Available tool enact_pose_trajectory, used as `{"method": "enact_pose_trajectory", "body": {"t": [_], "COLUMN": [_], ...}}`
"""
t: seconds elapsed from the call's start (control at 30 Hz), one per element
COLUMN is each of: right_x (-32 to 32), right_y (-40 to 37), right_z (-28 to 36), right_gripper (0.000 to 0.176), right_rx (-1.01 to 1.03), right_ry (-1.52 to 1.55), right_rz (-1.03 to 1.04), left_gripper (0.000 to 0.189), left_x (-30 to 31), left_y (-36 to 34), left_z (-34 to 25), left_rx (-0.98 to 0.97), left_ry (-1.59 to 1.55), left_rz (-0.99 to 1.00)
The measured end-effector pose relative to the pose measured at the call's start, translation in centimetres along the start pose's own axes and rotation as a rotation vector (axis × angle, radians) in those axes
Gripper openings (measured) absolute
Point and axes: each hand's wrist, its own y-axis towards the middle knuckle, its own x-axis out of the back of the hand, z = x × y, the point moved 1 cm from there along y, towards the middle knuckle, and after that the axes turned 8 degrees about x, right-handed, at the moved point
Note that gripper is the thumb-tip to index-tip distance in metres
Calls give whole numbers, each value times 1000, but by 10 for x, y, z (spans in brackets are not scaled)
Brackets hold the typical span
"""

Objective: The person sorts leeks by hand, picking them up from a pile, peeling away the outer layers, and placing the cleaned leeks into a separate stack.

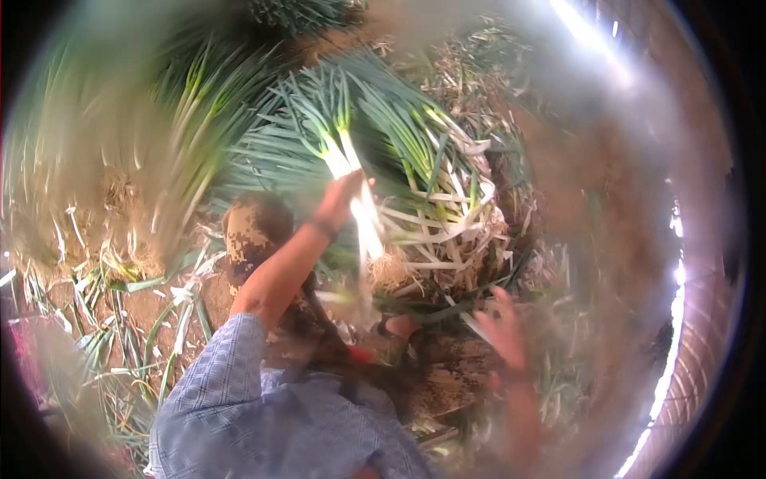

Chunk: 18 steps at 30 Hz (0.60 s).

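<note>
My left hand [343,196] is wrapped round the white stems of a few long green onions [369,230], their green tops pointing away and their roots toward me. Beneath and beside them lies a pile of more green onions [443,176], roots to the right. Lower right, my right hand [504,329] is slightly blurred, its fingers apart and curved. A pale leaf strip [471,322] overlaps its fingertips in this view.
A large heap of green onions [179,152] lies at the left, partly blurred. Peeled leaves and scraps [144,335] litter the soil around my legs. Further right is bare brown ground [622,176], bordered by a curved plastic sheet wall [698,343]. Another dark green bunch [299,14] lies at the top.
</note>
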Motion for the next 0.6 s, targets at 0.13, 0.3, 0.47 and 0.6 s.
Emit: {"method": "enact_pose_trajectory", "body": {"t": [0.13, 0.3, 0.47, 0.6], "right_x": [-126, -244, -262, -218], "right_y": [45, 79, 81, 23], "right_z": [32, 39, 8, 69], "right_gripper": [46, 37, 39, 34], "right_rx": [168, 254, 311, -359], "right_ry": [416, 331, 337, 980], "right_rz": [228, 149, 160, 597], "left_gripper": [24, 24, 16, 19], "left_x": [-9, -12, -18, 20], "left_y": [-6, -33, -80, -31], "left_z": [-7, -7, 3, 21], "left_rx": [-18, 70, 39, -258], "left_ry": [-146, -219, -87, 324], "left_rz": [137, 107, -34, -179]}}
